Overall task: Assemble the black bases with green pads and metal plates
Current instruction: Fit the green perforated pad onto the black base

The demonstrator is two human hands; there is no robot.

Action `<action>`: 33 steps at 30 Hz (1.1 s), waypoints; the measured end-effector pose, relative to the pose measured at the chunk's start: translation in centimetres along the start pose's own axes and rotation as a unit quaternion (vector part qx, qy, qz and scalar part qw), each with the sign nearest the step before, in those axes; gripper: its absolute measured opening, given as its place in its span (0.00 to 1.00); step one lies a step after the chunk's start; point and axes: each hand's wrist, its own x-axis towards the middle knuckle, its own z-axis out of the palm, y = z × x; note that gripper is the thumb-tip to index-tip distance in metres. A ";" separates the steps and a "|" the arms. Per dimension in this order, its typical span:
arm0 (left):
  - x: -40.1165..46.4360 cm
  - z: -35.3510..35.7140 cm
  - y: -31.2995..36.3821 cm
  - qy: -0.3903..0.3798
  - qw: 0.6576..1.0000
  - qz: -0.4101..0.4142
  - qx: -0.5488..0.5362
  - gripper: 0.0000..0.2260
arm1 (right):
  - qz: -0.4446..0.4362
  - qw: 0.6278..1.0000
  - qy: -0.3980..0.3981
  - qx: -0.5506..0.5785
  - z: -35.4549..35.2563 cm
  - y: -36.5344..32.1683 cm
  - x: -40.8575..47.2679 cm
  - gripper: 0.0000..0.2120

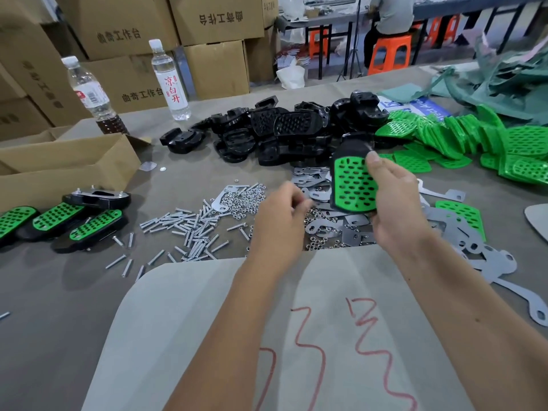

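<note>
The black base [353, 152] with its green pad [354, 185] sits centre-right of the head view, gripped along its edge by the right hand [394, 200]. Looks light, stiff plastic. Left hand [281, 215] curls over the nuts [320, 241]; contents unclear.

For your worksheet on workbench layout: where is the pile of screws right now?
In the head view, the screws lie on the table left of centre, between the finished bases on their left and the left hand over the nuts.
</note>
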 end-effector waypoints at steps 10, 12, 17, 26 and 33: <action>0.3 -1.7 -0.2 0.126 0.963 -0.047 -0.235 0.08 | -0.092 0.966 -0.103 -0.221 1.1 1.3 -1.2 0.11; 0.2 -1.6 -0.1 0.137 0.959 -0.040 -0.247 0.05 | -0.083 0.966 -0.104 -0.220 1.2 1.3 -1.4 0.11; 0.0 -1.3 0.1 0.146 0.967 0.000 -0.211 0.04 | -0.090 0.966 -0.115 -0.212 1.5 0.9 -1.9 0.12; 0.0 -1.0 -0.3 0.171 0.978 0.034 -0.119 0.07 | -0.128 0.961 -0.132 -0.205 1.4 1.3 -2.0 0.11; 0.1 -0.6 -0.5 0.168 0.981 0.058 -0.078 0.06 | -0.172 0.945 -0.140 -0.240 1.4 1.3 -2.3 0.12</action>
